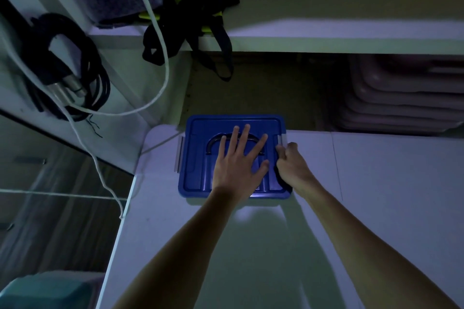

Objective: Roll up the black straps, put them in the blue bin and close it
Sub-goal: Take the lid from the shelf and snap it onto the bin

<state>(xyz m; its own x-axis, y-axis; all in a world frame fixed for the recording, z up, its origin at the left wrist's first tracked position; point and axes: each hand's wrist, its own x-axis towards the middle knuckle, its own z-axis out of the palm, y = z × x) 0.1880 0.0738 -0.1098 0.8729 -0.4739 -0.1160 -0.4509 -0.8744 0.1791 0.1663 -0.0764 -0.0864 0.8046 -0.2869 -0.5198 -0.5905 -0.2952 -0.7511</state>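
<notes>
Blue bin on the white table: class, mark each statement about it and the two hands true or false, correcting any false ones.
1. The lid is on the blue bin. True.
2. The left hand lies flat on the lid. True.
3. The right hand is lifting the arched handle. False: it is at the right side clip.
4. The bin stands on the floor. False: it stands on the white table.

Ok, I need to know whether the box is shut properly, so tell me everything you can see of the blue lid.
The blue lid is glossy moulded plastic, roughly square with rounded corners and a raised rim, with a dark arched handle folded flat in a recess. It lies level on its bin at the white table's far edge. The left hand presses flat on it; the right hand grips the grey right clip. The left clip sticks outward, seemingly unlatched.
</notes>
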